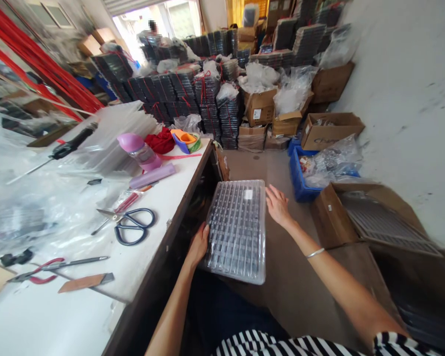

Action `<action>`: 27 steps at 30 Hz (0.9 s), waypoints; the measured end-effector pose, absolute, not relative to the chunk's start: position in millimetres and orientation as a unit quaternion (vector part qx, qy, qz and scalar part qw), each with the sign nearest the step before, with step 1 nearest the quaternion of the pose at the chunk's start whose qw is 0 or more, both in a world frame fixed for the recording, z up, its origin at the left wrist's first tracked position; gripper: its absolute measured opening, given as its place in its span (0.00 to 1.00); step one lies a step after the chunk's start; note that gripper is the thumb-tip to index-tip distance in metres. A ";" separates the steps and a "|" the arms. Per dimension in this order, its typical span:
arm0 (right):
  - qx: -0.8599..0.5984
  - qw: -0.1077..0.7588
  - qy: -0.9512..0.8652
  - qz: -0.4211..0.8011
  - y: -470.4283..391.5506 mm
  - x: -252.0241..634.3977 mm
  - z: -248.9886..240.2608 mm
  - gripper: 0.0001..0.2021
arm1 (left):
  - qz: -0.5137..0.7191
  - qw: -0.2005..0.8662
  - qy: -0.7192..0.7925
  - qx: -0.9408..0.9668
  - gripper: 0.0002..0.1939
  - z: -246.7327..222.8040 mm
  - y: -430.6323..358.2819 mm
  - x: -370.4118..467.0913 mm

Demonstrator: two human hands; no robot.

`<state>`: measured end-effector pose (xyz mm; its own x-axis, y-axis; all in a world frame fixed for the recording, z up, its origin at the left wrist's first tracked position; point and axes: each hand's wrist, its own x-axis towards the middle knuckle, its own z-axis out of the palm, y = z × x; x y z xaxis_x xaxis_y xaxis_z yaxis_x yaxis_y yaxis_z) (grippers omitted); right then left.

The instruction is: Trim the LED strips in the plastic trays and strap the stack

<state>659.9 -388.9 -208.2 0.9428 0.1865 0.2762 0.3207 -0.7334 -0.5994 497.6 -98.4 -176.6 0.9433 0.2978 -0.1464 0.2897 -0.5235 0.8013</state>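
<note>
A stack of clear plastic trays (237, 232) with rows of small dark parts sits low in front of my body, beside the table's edge. A small white label (248, 194) is near its far right corner. My left hand (199, 243) grips the stack's left side, the thumb on the rim and the other fingers hidden beneath. At the far right edge my right hand (277, 203) has its fingers stretched out, close to the rim; whether they touch it I cannot tell.
On the white table (159, 202) at left lie scissors (133, 225), pliers (40, 271), a knife (86, 283), a pink bottle (139, 151) and tape rolls (187, 141). Right stand a blue crate (300, 180) and an open cardboard box (330, 217). Tied tray stacks (207, 104) line the back.
</note>
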 end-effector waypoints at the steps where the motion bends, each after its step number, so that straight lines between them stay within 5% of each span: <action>1: -0.922 0.357 -0.108 -0.102 -393.8 658.3 -212.3 0.25 | 0.000 0.451 0.175 0.875 0.28 -176.2 -98.0 497.7; 11: -0.874 0.483 -0.002 -0.051 -358.2 615.0 -238.0 0.35 | -0.002 0.319 0.219 0.922 0.34 -157.7 -118.7 504.4; 27: -0.927 0.368 0.062 0.028 -324.3 597.7 -217.6 0.36 | -0.034 0.217 0.154 0.963 0.34 -168.2 -139.7 509.7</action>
<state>597.7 -324.3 -217.6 0.9908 -0.0938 -0.0980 -0.1355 -0.7208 -0.6797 509.7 -139.7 -168.2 0.9503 0.2815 -0.1326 0.3112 -0.8587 0.4072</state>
